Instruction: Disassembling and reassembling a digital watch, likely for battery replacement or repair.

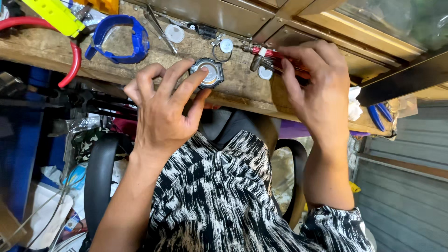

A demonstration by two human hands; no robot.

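Note:
My left hand (163, 105) rests on the worn wooden workbench (42, 49), with its fingertips pressing a round metal watch case (208, 73) that lies back-up near the bench's front edge. My right hand (317, 84) is closed around a red-handled screwdriver (261, 53), whose metal tip points left toward the watch case. A small round silver disc (226, 45) lies just beyond the case, and another white disc (265, 73) sits under the screwdriver shaft.
A blue watch strap (122, 39) lies at the left of the bench with tweezers (161, 25) beside it. Red-handled pliers (70, 56), a yellow tool (53, 16) and blue-handled pliers (380, 114) are near. Metal drawers (224, 14) back the bench.

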